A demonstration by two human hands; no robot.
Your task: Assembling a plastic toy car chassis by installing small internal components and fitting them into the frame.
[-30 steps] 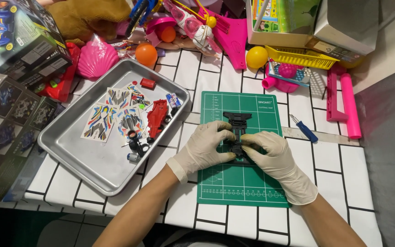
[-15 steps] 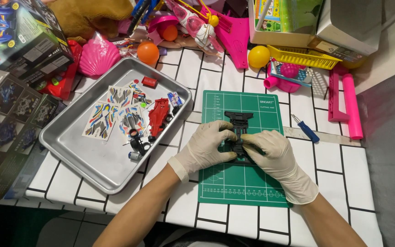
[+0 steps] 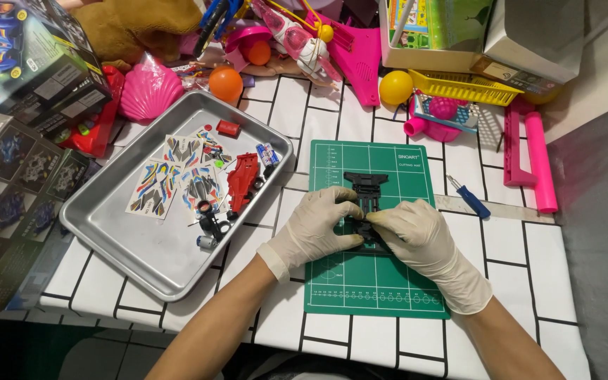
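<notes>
On the green cutting mat (image 3: 395, 281), both gloved hands pinch the black chassis (image 3: 367, 193): left hand (image 3: 318, 229) and right hand (image 3: 416, 232) closed on it; blue screwdriver (image 3: 469, 197) just right of the mat, metal tray (image 3: 142, 250) left.

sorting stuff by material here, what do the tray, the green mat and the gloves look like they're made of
Tray: metal, probably steel or aluminium, with a dull silver brushed sheen and rolled rim.
Green mat: matte rubbery or vinyl sheet, flat, with a printed white grid.
Gloves on the left hand and right hand: thin cream latex-like rubber, wrinkled over the fingers.
</notes>
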